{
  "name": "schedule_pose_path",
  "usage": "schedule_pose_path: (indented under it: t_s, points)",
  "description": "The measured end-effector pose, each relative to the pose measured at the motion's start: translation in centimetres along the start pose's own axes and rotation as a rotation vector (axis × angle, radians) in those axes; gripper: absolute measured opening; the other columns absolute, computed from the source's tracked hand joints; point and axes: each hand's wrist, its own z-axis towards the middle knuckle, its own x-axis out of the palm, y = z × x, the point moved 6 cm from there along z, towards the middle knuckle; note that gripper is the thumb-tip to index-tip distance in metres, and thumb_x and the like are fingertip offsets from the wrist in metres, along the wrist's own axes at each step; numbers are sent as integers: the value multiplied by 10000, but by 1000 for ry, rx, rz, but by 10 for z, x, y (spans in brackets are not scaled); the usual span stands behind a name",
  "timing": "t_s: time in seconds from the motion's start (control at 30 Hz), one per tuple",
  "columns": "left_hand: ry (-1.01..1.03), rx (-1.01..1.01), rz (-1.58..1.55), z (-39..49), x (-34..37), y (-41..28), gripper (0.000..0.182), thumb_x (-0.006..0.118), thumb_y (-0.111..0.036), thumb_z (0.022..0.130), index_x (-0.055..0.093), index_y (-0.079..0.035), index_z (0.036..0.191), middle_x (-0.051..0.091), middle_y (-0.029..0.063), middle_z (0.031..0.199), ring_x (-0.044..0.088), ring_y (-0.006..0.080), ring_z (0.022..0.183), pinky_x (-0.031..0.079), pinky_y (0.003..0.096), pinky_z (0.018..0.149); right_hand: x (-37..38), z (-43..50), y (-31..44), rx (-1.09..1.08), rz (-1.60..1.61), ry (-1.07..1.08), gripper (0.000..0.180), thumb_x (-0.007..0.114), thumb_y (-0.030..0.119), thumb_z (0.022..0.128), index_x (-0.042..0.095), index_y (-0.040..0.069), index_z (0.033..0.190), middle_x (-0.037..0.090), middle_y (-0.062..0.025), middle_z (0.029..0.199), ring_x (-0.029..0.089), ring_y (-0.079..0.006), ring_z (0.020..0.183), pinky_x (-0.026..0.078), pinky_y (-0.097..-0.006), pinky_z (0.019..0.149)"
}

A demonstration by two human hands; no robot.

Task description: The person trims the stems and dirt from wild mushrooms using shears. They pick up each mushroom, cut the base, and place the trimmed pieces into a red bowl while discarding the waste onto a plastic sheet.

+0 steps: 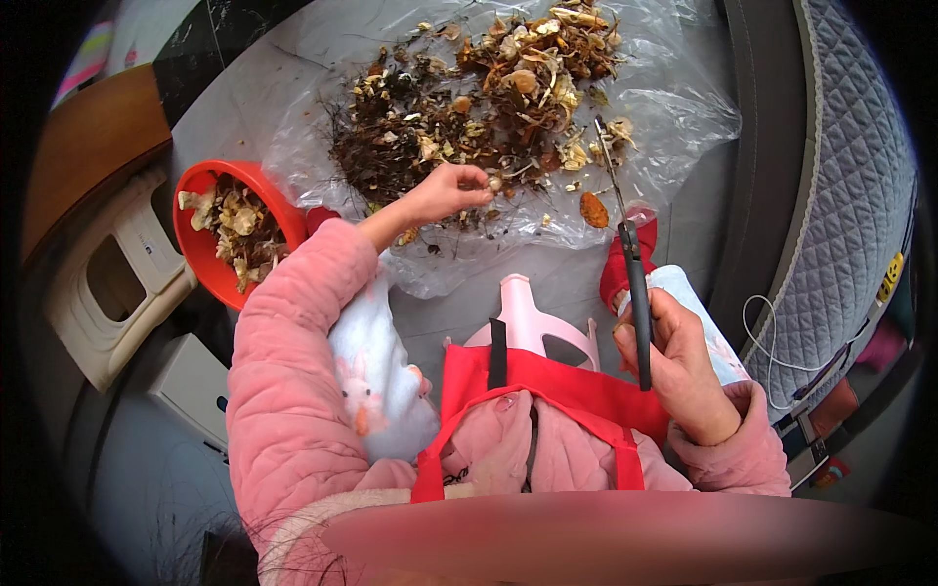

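Observation:
My left hand [456,192] reaches over the near side of a heap of mushrooms and dark debris [432,132]. Its thumb and forefinger pinch a small pale mushroom piece [495,183]. On the right, above my knee, my right hand [678,351] grips black-handled scissors [632,249], seen nearly edge-on with the blades pointing away from me. A brown-orange mushroom cap [593,210] lies left of the blades. The heap rests on a clear plastic sheet [681,161] on the floor. Left of my forearm, a red-orange bucket [192,253] holds pale mushroom clusters [242,223].
A beige plastic stool [150,275] stands left of the bucket, near a brown wooden edge [95,154] and a white box [192,388]. Between my legs is a pink plastic object [519,308]. Grey quilted upholstery [854,146] and a white cable [769,344] border the right.

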Motion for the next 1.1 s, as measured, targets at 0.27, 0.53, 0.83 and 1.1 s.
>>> schedule_pose_path:
  t_s: [0.27,0.53,0.83,1.1]
  points:
    - [148,159,-215,-41,16,-67,136,597,-148,896,629,-46,979,589,-27,868,514,45,702,442,207,623,10,8,-1,-108,-338,2,245,667,114,820,452,0,794,473,3,615,441,-62,563,343,-242,467]
    - [290,203,-329,-65,27,-102,219,498,-70,862,589,-5,1051,595,40,932,529,79,726,452,224,650,14,18,-3,-180,-664,-55,407,734,253,737,398,25,712,427,-70,506,423,-143,462,338,-303,439]
    - [230,204,-366,-78,29,-103,320,506,-130,890,518,-24,1192,599,39,891,545,73,646,413,196,581,28,25,5,-123,-559,-103,300,703,179,760,450,18,754,411,13,592,376,-62,548,298,-240,463]
    - [162,222,-339,-89,17,-102,293,431,-193,966,527,-19,1181,626,25,858,560,45,605,396,176,532,44,30,10,-152,-682,-100,363,719,217,757,419,17,716,437,-7,545,399,-70,514,333,-263,443]
